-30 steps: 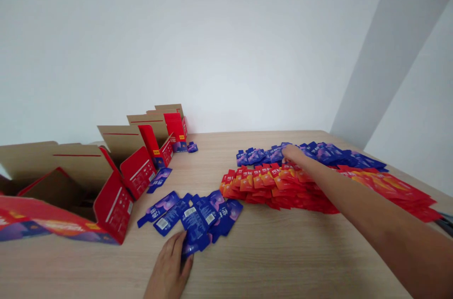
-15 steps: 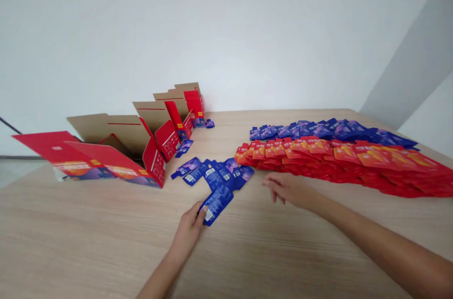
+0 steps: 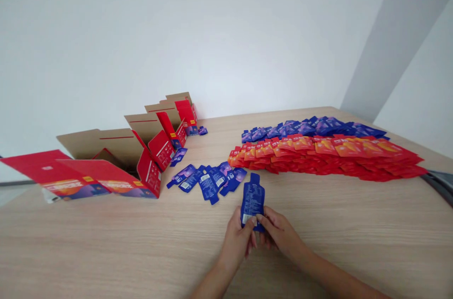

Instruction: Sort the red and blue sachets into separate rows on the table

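Observation:
Between both hands, above the front of the table, a blue pouch (image 3: 253, 199) is held with its printed back and white barcode patch toward me and its narrow spout end pointing away. My left hand (image 3: 238, 237) pinches its lower left corner, thumb on top. My right hand (image 3: 279, 230) grips the lower right corner the same way. The fingers beneath the pouch are partly hidden. Just beyond and to the left lies a loose cluster of blue pouches (image 3: 211, 183), some face up and some barcode side up.
At the left stand several open red cartons (image 3: 129, 183) in a receding row, brown flaps raised. A long overlapping row of red-orange pouches (image 3: 318, 155) lies at the right, with blue pouches (image 3: 293, 128) behind it. The wooden table (image 3: 106, 247) meets a white wall.
My left hand has brought the blue pouch rightward and nearer, away from the cluster, and it now points away from me. My right hand has come in from the right and taken hold of it.

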Action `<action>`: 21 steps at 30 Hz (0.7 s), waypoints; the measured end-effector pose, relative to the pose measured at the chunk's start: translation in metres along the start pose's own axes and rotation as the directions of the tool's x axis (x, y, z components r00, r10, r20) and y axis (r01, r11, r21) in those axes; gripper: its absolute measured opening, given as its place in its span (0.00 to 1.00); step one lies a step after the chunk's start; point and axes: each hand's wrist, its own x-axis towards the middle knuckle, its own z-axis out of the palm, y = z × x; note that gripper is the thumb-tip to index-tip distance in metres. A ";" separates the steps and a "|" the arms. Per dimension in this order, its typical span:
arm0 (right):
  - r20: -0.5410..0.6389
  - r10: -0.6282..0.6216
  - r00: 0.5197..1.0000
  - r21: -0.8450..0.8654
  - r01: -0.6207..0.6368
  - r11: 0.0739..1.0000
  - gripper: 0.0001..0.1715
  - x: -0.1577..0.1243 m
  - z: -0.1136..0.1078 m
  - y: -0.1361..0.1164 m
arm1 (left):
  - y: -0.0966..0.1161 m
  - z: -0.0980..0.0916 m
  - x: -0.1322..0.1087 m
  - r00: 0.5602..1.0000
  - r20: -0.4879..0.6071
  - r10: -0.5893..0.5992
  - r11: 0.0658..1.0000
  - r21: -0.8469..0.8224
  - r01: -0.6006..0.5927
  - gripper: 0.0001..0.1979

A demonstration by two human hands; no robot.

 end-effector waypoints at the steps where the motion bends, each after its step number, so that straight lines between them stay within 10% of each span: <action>1: -0.047 -0.022 0.999 -0.095 0.017 0.995 0.19 -0.003 -0.009 -0.002 | -0.002 -0.001 0.004 1.000 0.019 0.002 0.998 0.057 -0.003 0.21; 4: -0.178 -0.204 0.963 -0.528 0.082 0.845 0.16 -0.009 -0.034 -0.009 | -0.003 -0.013 0.025 0.970 -0.079 0.228 0.918 0.348 -0.187 0.17; 9: 0.035 -0.252 0.967 -0.867 0.155 0.474 0.15 -0.015 -0.046 -0.019 | 0.008 -0.042 0.079 0.835 -0.049 0.548 0.415 0.883 -0.220 0.22; 14: -0.141 -0.223 0.965 -0.869 -0.013 0.494 0.16 -0.018 -0.043 -0.010 | 0.009 -0.051 0.095 0.907 0.058 0.417 0.042 0.996 -0.083 0.25; 21: -0.192 -0.036 0.981 -0.749 -0.122 0.651 0.27 -0.028 -0.054 0.015 | -0.007 -0.072 0.039 0.898 0.069 0.435 -0.094 0.995 -0.031 0.19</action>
